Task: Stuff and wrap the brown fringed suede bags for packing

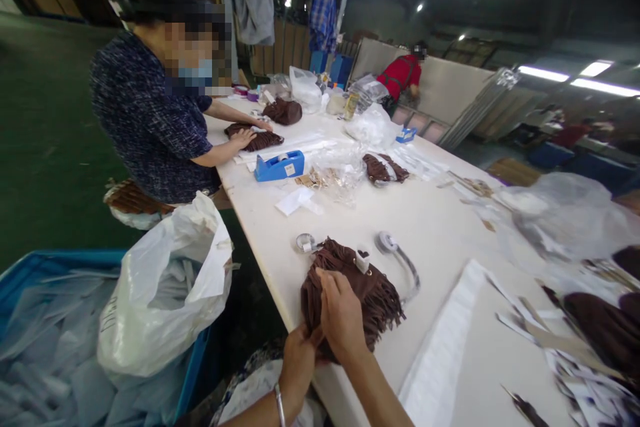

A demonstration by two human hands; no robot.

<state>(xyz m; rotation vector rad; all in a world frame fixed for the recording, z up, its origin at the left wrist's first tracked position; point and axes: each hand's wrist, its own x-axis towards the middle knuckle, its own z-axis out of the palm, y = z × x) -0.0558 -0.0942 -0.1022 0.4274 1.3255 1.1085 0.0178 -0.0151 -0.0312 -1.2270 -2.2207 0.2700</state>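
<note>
A dark brown fringed bag [380, 293] lies at the near edge of the white table, its fringe spread to the right. My left hand [299, 357] is closed on the bag's near edge, with the fingertips partly hidden. Above it my right hand [343, 313] rests on the bag with its fingers stretched out. A small white tag [363, 261] sits on top of the bag. A wrapped strap [407, 267] curves over the table to the right of the bag, and a wrapped ring-like end [305, 242] shows at its far left corner.
A co-worker [150, 100] handles another brown fringed bag [257, 140] at the left. A blue tape dispenser [280, 165] and a wrapped brown bag [385, 168] lie farther up. White padding [445, 347] is at my right. A blue bin [200, 353] holds a white sack [150, 320].
</note>
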